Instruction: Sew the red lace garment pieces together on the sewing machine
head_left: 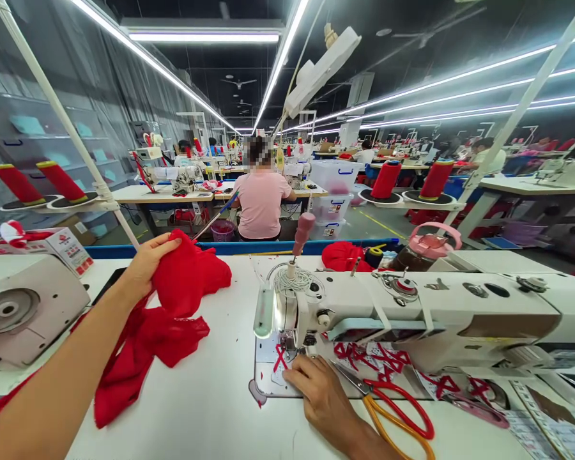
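My left hand [151, 259] is closed on a piece of red fabric [179, 271], raised above the table on the left. More red fabric [138, 364] lies crumpled below it. Beside the needle of the white sewing machine [354, 300], my right hand [319, 390] has its fingers curled at a small white piece with a crossed red ribbon [280, 359]; its fingertips are partly hidden. Scissors with red and orange handles [402, 409] lie right against that hand, blades pointing to the machine. Several similar ribboned white pieces [371, 358] lie under the machine arm.
Another machine [26, 313] stands at the left edge. Pink-handled snips [476, 409] lie at right. Behind the machine are a red bundle [342, 257] and a pink-lidded jug [429, 246]. Red thread cones [387, 180] sit on stands. A person in pink [261, 201] sits ahead.
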The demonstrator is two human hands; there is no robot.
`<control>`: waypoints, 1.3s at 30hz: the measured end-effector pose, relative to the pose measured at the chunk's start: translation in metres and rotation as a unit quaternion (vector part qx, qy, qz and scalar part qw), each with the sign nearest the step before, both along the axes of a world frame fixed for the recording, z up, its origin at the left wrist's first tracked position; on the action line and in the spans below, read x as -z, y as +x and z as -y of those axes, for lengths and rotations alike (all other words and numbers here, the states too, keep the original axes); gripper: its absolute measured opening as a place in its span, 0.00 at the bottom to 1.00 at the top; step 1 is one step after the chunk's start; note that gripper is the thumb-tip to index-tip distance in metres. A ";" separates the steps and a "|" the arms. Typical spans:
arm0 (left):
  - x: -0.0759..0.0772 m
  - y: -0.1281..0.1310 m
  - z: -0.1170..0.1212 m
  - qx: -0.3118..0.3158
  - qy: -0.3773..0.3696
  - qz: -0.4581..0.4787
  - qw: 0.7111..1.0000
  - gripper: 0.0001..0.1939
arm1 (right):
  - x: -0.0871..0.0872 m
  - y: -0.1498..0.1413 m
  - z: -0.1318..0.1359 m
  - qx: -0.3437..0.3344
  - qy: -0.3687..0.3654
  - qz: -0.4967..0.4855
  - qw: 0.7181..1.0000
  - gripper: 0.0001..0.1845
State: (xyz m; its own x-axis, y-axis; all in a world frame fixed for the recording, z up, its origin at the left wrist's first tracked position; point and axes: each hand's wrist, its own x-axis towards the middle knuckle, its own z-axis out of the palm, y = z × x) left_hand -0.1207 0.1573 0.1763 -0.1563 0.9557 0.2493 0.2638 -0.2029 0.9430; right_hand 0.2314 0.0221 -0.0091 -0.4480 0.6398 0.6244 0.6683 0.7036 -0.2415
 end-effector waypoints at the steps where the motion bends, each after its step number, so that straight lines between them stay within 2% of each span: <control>1: 0.001 0.000 -0.001 -0.004 0.005 -0.047 0.999 0.21 | 0.000 -0.001 0.000 -0.001 0.003 0.009 1.000 0.21; 3: 0.014 0.007 0.003 -0.007 0.034 -0.161 0.986 0.16 | -0.002 -0.001 0.001 -0.006 0.012 0.027 1.000 0.19; 6: 0.059 0.042 0.032 0.011 0.128 -0.289 0.949 0.08 | -0.004 -0.001 0.002 -0.010 0.026 0.044 0.999 0.20; 10: 0.132 0.106 0.098 0.163 0.246 -0.392 0.871 0.08 | -0.004 0.001 0.002 -0.013 0.027 0.064 0.997 0.21; 12: 0.156 0.126 0.121 0.199 0.297 -0.429 0.830 0.12 | -0.002 0.002 0.002 -0.012 0.024 0.073 0.997 0.20; 14: 0.168 0.134 0.129 0.197 0.349 -0.468 0.788 0.14 | -0.001 0.002 0.002 -0.011 0.025 0.078 0.997 0.20; 16: 0.171 0.134 0.127 0.183 0.377 -0.484 0.768 0.13 | 0.000 0.001 0.003 -0.012 0.025 0.080 0.996 0.20; 20: 0.168 0.131 0.120 0.166 0.378 -0.478 0.775 0.10 | 0.000 0.000 0.004 -0.028 0.015 0.074 0.997 0.19; 25: 0.169 0.134 0.123 0.155 0.373 -0.469 0.785 0.09 | 0.003 0.001 0.004 -0.032 0.002 0.068 0.997 0.16; 31: 0.172 0.132 0.125 0.157 0.356 -0.474 0.790 0.10 | 0.007 0.004 0.003 -0.034 -0.031 0.101 0.994 0.19; 36: 0.176 0.133 0.122 0.162 0.327 -0.455 0.812 0.11 | 0.004 0.004 0.004 -0.032 -0.040 0.100 0.994 0.20; 39: 0.173 0.134 0.121 0.161 0.339 -0.468 0.800 0.10 | 0.002 0.004 0.004 -0.033 -0.037 0.095 0.994 0.20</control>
